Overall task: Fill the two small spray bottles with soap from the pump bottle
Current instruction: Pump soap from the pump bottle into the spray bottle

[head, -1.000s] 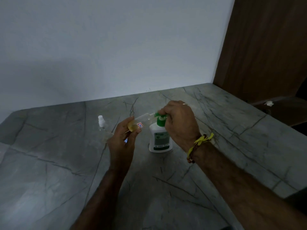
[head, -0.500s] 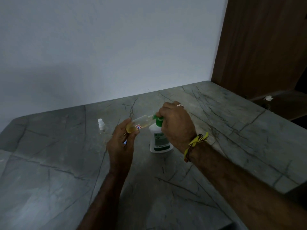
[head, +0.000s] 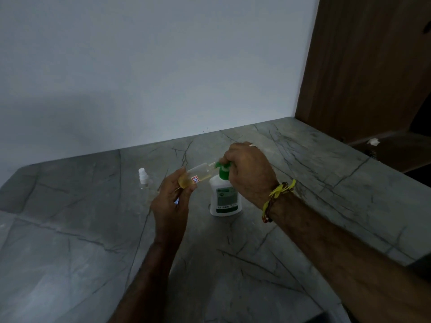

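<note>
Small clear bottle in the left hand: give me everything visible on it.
The small clear plastic spray bottle is uncapped and held tilted nearly flat above the grey marble counter, its open neck against the green pump nozzle of the white soap bottle. Yellowish liquid pools along its lower side, fuller toward the base. A small white sticker with red and blue print sits on its side. The left hand pinches its base end; the right hand covers the pump head.

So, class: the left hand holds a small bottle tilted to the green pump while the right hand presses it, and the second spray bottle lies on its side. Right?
Not quite. In the head view the second spray bottle stands upright on the counter; the rest holds.
</note>
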